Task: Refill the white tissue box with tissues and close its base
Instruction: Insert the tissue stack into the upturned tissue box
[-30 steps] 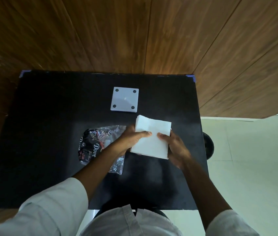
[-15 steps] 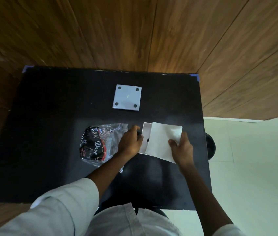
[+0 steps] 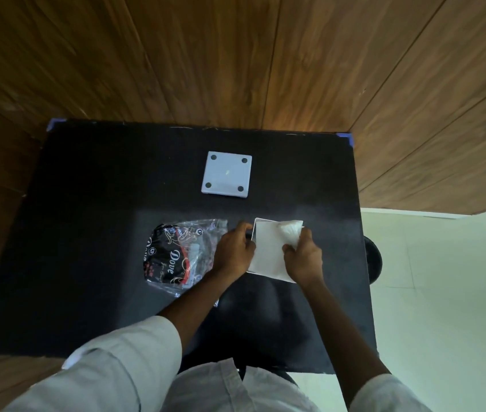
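Observation:
The white tissue box (image 3: 255,233) stands open side up on the black table, almost wholly covered by a stack of white tissues (image 3: 268,251) lying over its opening. My left hand (image 3: 234,251) grips the box's left side. My right hand (image 3: 302,257) presses on the stack's right part, where the far right corner of the tissues (image 3: 291,230) is bunched up under my fingers. The box's white square base (image 3: 227,178), with a dark foot at each corner, lies apart farther back on the table.
A clear and black plastic tissue wrapper (image 3: 180,254) lies just left of my left hand. The black table (image 3: 87,218) stands against a wooden wall. A dark round stool (image 3: 372,260) shows past the table's right edge, on a pale tiled floor.
The tissue stack went from held in both hands above the table to lying over the box's opening. My left hand shifted to the box's side; my right hand now crumples the stack's far corner.

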